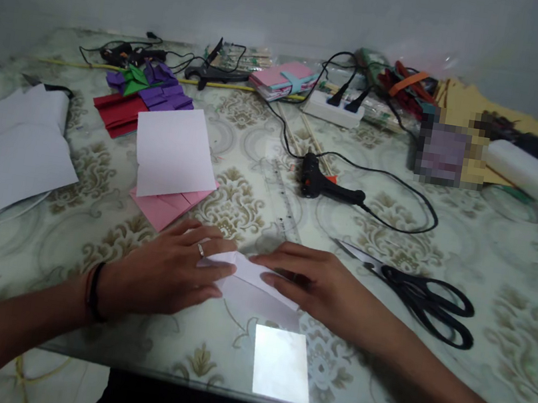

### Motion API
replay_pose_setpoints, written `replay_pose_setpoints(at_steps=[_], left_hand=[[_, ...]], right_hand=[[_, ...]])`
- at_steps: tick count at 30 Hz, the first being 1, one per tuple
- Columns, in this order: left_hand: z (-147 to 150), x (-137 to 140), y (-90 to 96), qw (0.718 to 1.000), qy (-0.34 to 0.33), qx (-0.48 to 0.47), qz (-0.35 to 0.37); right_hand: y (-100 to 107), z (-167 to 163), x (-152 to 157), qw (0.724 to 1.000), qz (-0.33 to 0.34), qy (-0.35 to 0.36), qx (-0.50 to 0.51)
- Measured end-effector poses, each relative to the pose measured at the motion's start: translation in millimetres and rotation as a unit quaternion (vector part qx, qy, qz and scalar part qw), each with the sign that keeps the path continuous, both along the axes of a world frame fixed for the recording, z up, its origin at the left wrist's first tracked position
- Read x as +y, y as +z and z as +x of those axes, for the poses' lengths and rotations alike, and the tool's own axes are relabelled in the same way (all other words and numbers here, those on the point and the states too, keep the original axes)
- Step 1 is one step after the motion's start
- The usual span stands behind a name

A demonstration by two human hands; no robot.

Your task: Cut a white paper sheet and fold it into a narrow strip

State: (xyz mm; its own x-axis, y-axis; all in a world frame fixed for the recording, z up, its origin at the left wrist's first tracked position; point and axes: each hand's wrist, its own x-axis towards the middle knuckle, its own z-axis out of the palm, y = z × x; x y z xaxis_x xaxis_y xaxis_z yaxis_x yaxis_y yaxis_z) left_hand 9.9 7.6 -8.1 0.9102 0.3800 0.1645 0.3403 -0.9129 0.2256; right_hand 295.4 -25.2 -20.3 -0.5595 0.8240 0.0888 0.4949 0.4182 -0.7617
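A folded sheet of white paper [257,279] lies low over the table in front of me, held from both sides. My left hand [173,265], with a ring and a dark wristband, has its thumb and fingers closed on the paper's left end. On the right end, the fingers of my right hand [313,275] press and grip along the fold. Just beyond my left hand, a flat white sheet [175,152] partly covers a folded pink paper [169,209]. Black-handled scissors [417,294] lie beside my right hand, blades pointing left.
A black glue gun [329,185] with its cord lies beyond my hands, near a clear ruler [282,197]. Folded purple paper [168,97] and red paper [118,113] sit back left. White sheets [3,155] are piled far left. A power strip [333,109] stands at the back.
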Motion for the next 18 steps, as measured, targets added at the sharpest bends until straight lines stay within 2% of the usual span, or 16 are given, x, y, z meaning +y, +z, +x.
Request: replay_pose_setpoints(at_steps=[6,10,12,14,18], left_hand=[[7,-11,1.4,0.998,-0.014,0.021,0.064],[10,-4,1.0,0.995,-0.068,0.003,0.069],[10,1,0.4,0.995,-0.08,0.0,0.057],[8,5,-0.8,0.996,-0.079,-0.007,0.047],[1,9,-4.9,0.997,-0.067,-0.027,0.028]], right_hand=[[-1,-1,-39,0.991,-0.098,-0.087,0.002],[2,-7,-64,0.992,-0.116,-0.045,0.01],[3,-9,-66,0.997,-0.075,-0.011,0.01],[2,-9,-58,1.0,-0.003,0.001,0.001],[-6,-5,-35,0.989,0.135,0.012,-0.056]])
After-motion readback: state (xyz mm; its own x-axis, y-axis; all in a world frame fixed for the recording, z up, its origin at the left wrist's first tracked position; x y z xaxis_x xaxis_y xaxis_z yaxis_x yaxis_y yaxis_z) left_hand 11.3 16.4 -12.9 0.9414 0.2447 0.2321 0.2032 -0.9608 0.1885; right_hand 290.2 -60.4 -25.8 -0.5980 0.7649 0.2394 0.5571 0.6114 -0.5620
